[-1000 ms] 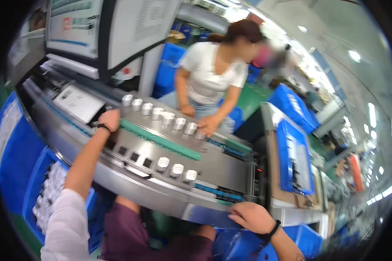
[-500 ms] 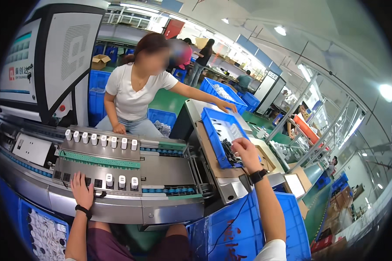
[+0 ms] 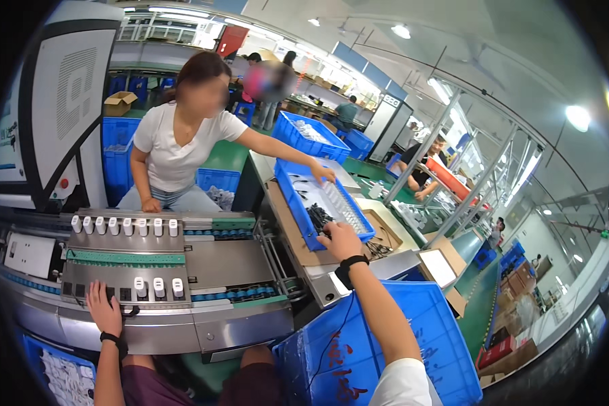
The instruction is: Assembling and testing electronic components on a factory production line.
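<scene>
At eight o'clock, the left hand (image 3: 104,310) lies palm down, fingers extended, on the near side of a metal conveyor (image 3: 227,264), nothing visible in its grasp. Toward its two o'clock stand three white chargers (image 3: 158,289); eight more (image 3: 127,227) line up near its twelve. Near centre, toward five o'clock, the right hand (image 3: 340,241), partly curled, reaches into a blue tray (image 3: 293,208) beside black cables (image 3: 317,215); whether it grips any cannot be told. A co-worker's hand (image 3: 323,172) is at the tray's twelve o'clock end.
</scene>
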`<state>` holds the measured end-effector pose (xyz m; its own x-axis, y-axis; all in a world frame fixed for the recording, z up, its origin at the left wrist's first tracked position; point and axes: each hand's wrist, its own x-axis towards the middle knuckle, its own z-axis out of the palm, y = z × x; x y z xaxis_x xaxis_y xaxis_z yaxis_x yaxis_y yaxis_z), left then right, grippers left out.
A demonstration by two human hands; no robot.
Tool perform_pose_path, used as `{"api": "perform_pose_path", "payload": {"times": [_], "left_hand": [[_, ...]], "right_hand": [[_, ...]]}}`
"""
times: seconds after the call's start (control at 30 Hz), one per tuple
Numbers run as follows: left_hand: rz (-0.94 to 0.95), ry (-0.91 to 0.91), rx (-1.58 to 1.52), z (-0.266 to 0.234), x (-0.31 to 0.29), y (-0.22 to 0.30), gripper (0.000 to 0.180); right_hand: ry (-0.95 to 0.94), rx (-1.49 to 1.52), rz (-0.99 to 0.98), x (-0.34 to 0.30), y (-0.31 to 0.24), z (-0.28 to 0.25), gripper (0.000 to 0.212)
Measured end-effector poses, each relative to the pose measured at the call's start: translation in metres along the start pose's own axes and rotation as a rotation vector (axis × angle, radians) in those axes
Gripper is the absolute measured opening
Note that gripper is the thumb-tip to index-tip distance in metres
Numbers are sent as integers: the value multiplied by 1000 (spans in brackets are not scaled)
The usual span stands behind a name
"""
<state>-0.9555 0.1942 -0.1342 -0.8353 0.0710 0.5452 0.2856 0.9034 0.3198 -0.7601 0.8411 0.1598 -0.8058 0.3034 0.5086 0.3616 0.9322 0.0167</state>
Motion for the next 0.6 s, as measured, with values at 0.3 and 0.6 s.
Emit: {"api": "perform_pose_path", "payload": {"times": [0.3,0.6], "left_hand": [[-4,-12,23,-5,1,6,51],[2,6,27,-2,0,3,51]], "right_hand": [[-49,-186,152,6,-2,-6,19],[309,51,365,13,-8,-29,26]]}}
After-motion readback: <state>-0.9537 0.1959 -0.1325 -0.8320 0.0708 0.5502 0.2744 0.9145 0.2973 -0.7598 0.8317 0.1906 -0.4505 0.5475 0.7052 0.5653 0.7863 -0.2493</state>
